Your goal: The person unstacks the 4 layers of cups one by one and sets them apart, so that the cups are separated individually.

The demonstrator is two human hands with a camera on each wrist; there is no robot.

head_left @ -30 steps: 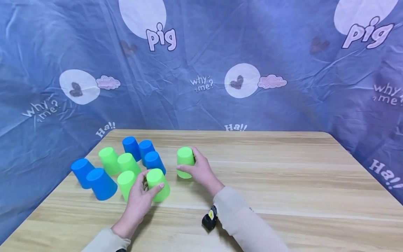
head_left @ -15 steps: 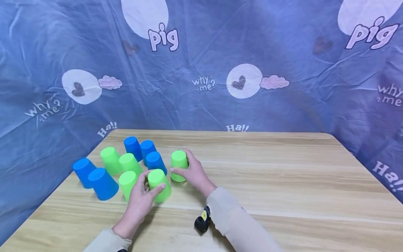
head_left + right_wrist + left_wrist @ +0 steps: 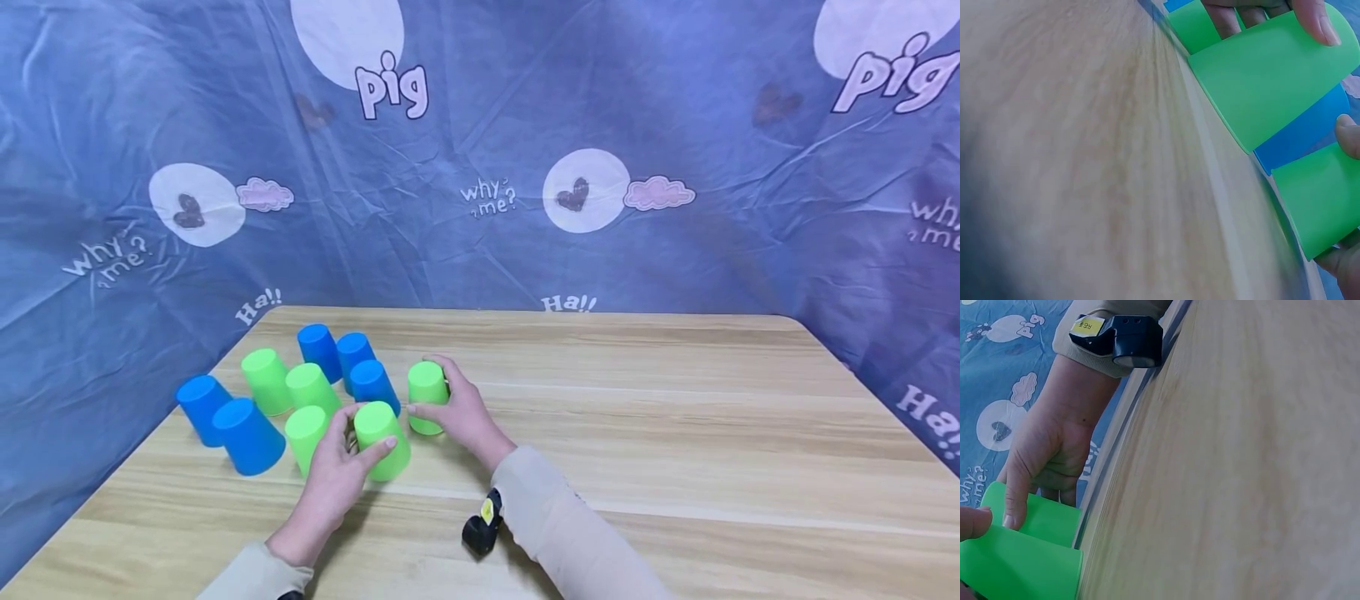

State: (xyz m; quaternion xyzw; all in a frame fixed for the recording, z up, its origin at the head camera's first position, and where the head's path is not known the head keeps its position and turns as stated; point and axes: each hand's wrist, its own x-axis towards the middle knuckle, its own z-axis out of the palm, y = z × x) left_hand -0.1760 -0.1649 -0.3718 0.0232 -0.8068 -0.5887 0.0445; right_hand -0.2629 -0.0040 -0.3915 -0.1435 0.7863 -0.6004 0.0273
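Note:
In the head view, my left hand (image 3: 330, 471) grips an upside-down green cup (image 3: 384, 446), its thumb across the near side. My right hand (image 3: 467, 412) holds another upside-down green cup (image 3: 427, 392) just behind and to the right, fingers around its far side. A small gap separates these two cups. The left wrist view has the left hand's cup (image 3: 1022, 565) in front of the right hand's cup (image 3: 1047, 520). Seen from the right wrist, the rims of both cups are at or close to the tabletop; exact contact is unclear.
Left of my hands, upside-down cups stand in rows: blue cups (image 3: 249, 437) at the left, green cups (image 3: 266, 382) in the middle, blue cups (image 3: 318, 352) behind. A green cup (image 3: 306, 429) sits right beside my left hand. The wooden table (image 3: 675, 433) extends right; a printed blue cloth (image 3: 480, 258) hangs behind.
My right hand has brought its green cup leftward and slightly nearer, closer to the left hand's cup, and is nearly still over the last half second. My left hand keeps its place and grip.

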